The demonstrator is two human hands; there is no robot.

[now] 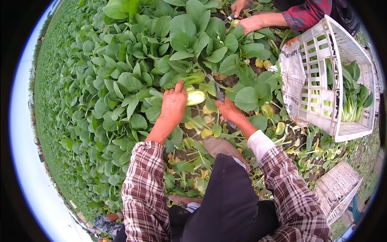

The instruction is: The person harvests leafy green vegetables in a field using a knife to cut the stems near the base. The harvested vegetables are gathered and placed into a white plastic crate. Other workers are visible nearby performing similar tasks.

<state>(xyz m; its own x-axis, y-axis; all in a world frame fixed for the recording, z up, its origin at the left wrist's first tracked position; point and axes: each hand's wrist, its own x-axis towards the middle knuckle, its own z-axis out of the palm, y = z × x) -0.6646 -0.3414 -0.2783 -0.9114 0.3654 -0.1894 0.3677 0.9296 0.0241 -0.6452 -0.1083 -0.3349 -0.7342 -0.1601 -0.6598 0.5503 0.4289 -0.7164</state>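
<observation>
My left hand is closed around a head of bok choy, whose pale stem end points right, towards the knife. Another bok choy plant leans just beyond my fingers. A knife with a grey, wrapped-looking handle is gripped in my right hand; its narrow end reaches away from me among the leaves. Between the two hands lie yellowed leaves and low stalks on the soil. Whether the knife touches any stem I cannot tell.
Dense bok choy spreads left. A white plastic crate holding cut bok choy stands right, with a printed sack against it. Another crate sits behind. Another person's hands work among plants ahead. My shoe rests among leaves.
</observation>
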